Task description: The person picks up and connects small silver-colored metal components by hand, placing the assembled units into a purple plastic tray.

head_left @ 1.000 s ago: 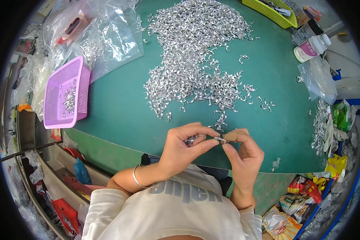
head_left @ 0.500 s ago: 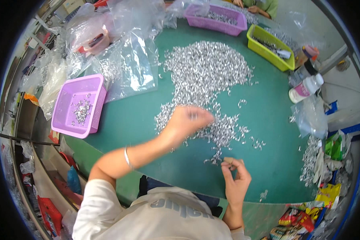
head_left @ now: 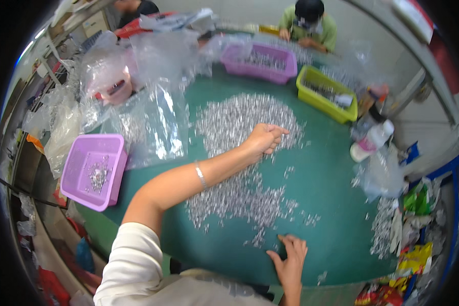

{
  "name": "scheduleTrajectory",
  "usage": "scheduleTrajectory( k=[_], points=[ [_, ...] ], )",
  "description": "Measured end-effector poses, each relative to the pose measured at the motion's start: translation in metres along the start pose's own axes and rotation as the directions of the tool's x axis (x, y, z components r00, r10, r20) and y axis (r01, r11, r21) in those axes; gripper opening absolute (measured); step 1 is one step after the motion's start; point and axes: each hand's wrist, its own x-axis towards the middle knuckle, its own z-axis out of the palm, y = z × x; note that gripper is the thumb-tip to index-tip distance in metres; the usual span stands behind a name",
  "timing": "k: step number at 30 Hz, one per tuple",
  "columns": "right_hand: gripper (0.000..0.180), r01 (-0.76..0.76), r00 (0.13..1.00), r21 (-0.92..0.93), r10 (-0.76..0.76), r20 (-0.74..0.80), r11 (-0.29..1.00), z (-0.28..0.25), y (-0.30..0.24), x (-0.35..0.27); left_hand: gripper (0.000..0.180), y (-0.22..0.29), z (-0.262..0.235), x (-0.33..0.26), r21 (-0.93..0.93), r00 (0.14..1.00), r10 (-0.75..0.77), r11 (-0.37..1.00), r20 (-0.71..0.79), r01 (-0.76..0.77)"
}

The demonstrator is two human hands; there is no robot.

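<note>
A big heap of small, shiny silver curved metal pieces [head_left: 239,109] covers the middle of the green table [head_left: 321,204]. My left hand [head_left: 265,139] is over the heap, its arm stretched across the pieces. Its index finger points right while the other fingers curl in; whether they hold a piece is hidden. Below the heap's near end, my right hand [head_left: 289,260] rests by the table's near side, thumb and fingers apart with nothing visible between them. A tan covering sits on one of its fingertips. A few loose pieces [head_left: 257,237] lie just beyond it.
At left stands a purple basket [head_left: 120,166] with some pieces inside. Farther back are clear plastic bags [head_left: 160,127], another purple basket [head_left: 285,75] and a yellow-green basket [head_left: 311,101]. A white bottle [head_left: 375,140] lies tilted at right. A person [head_left: 311,28] works across the table.
My left hand has moved farther away, up over the heap. My right hand has gone from a pinch to spread fingers. The view has tilted up, showing more of the person opposite.
</note>
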Motion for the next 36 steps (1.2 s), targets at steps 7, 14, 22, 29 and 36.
scheduleTrajectory(
  k=[7,14,22,29,36],
  points=[
    [0.013,0.059,0.998,0.135,-0.058,-0.008,0.989,0.02,0.009,-0.008,0.024,-0.014,0.006,-0.16,-0.084,0.951,-0.306,0.948,0.035,0.308],
    [0.011,-0.285,0.938,0.477,0.343,-0.038,0.832,0.022,0.008,-0.015,0.021,-0.078,0.019,-0.234,0.028,0.955,-0.287,0.958,0.071,0.285],
    [0.018,-0.114,0.985,0.073,0.122,-0.123,0.991,0.012,-0.001,-0.008,0.02,-0.094,0.027,-0.25,0.287,0.988,-0.156,0.946,-0.012,0.153],
    [0.013,-0.118,0.992,0.188,0.125,-0.03,0.975,0.02,0.0,-0.01,0.018,-0.093,0.029,-0.248,0.174,0.983,-0.184,0.969,0.019,0.178],
    [0.012,-0.362,0.866,0.925,0.324,0.381,-0.12,0.019,-0.028,-0.024,0.023,-0.091,0.046,-0.252,0.289,0.992,0.102,0.954,-0.07,-0.078]
  ],
)
